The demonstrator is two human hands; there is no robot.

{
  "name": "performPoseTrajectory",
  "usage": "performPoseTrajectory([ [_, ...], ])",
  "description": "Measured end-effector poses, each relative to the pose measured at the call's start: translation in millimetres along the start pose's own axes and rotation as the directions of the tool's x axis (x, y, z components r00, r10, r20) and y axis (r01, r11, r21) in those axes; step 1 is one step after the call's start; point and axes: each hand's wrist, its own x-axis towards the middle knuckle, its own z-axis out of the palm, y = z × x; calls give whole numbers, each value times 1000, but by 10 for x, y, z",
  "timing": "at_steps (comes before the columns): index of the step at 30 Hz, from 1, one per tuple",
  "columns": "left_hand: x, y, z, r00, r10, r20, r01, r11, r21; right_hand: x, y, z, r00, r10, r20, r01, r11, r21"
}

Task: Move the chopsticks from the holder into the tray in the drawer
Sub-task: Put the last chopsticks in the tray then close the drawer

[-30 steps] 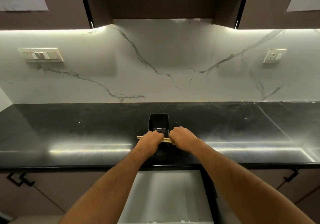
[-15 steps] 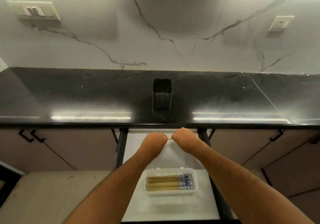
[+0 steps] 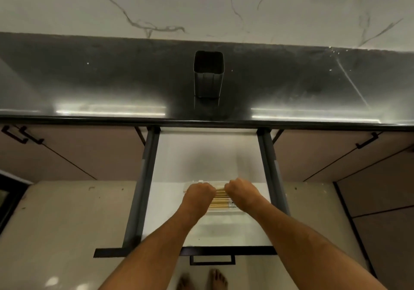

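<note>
Left hand [image 3: 199, 194] and right hand [image 3: 240, 192] both curled, pinching chopsticks [image 3: 220, 193] over tray [image 3: 224, 211] in open drawer [image 3: 197, 164], holder [image 3: 208, 74] upright on table [image 3: 89, 83]

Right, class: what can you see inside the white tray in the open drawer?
Inside the tray lie wooden chopsticks, side by side. Both hands, left and right, cover its ends, hiding the rest.

Your left hand [image 3: 200, 193] and right hand [image 3: 239, 191] gripped chopsticks [image 3: 220, 192] over the tray [image 3: 224, 211] in the open drawer [image 3: 201, 159].
</note>
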Motion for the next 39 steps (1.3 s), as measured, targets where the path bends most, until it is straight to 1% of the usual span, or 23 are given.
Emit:
performPoseTrajectory([
  [5,118,-38,302,999,-26,30,27,999,-29,141,-1,284,999,18,-34,-18,1000,-11],
  [9,181,-65,510,999,-40,36,41,999,-36,264,-3,490,1000,10,-14,-10,1000,-9],
  [13,255,-54,628,999,-44,23,45,998,-48,353,41,629,1000,26,-6,-26,999,20],
  [19,353,-59,747,998,-67,-8,66,995,-78,420,123,752,1000,-3,-31,2,1000,-21],
  [28,348,-112,796,993,-115,-23,110,982,-153,353,206,857,986,-50,-162,47,999,-21],
  [31,303,-83,818,989,-130,-77,111,972,-208,315,219,891,979,-26,-202,38,998,57],
  [33,253,-72,785,977,-156,-143,115,959,-261,266,241,873,959,9,-285,32,990,138],
  [35,178,-98,762,947,-183,-264,91,940,-328,202,275,865,905,80,-417,25,970,241],
  [36,145,-118,772,910,-214,-355,74,927,-368,175,294,868,863,131,-488,18,957,289],
  [37,117,-136,775,849,-278,-450,68,901,-428,150,316,873,814,198,-546,6,937,348],
  [38,92,-151,758,780,-375,-500,78,852,-517,129,342,878,762,290,-579,-15,901,433],
  [39,75,-164,721,716,-500,-488,110,770,-628,112,360,867,711,406,-574,-47,842,537],
])
